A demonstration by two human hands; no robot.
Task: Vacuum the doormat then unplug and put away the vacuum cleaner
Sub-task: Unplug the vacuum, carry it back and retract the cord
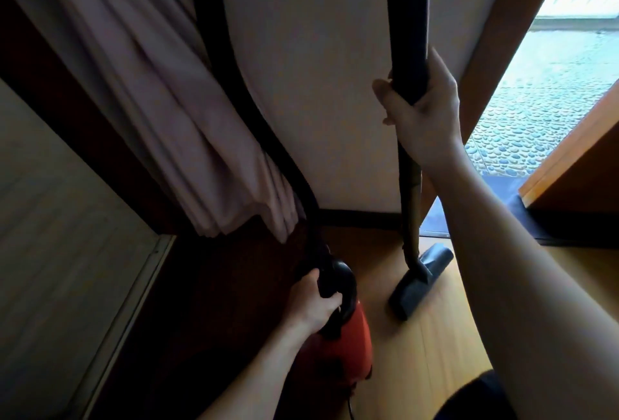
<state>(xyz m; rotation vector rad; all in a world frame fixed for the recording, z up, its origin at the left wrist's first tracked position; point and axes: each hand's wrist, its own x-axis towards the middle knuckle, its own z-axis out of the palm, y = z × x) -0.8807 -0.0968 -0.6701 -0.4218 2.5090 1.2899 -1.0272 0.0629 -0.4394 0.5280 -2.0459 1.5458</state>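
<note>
**Fig.** View down from your head, L to R.

Far L: a pale panel point(50, 218) w/ a metal edge strip, bounded by a dark wood frame point(67, 91).

Next, a pinkish curtain point(160, 101) hangs in folds, its hem just above floor level. A black hose point(254, 124) runs down along the curtain's R edge and curves into the top of the vacuum cleaner point(348, 342), a red body w/ a black handle point(346, 280).

Your L hand point(315, 305) is clamped on that handle, fingers curled round it. The body sits low beside the dark frame; whether it touches the floor cannot be told.

Centre: a cream wall point(318, 84) w/ dark skirting. In front of it the black wand point(410, 17) stands near upright. Its lower section looks brownish and ends in a grey floor nozzle point(418, 282), which rests at an angle on the wood floor point(435, 352).

Your R hand point(425, 111) grips the wand high up, fingers wrapped round the tube, forearm reaching in from lower R.

R of the wand: a wood door jamb point(495, 34), then the open doorway. A dark doormat point(569, 228) lies across the threshold, to the R of the nozzle and partly hidden by your forearm. The lower edge of an orange-brown door point(576, 158) stands over the mat. Beyond is a pebble-pattern floor point(536, 101), brightly lit.
</note>
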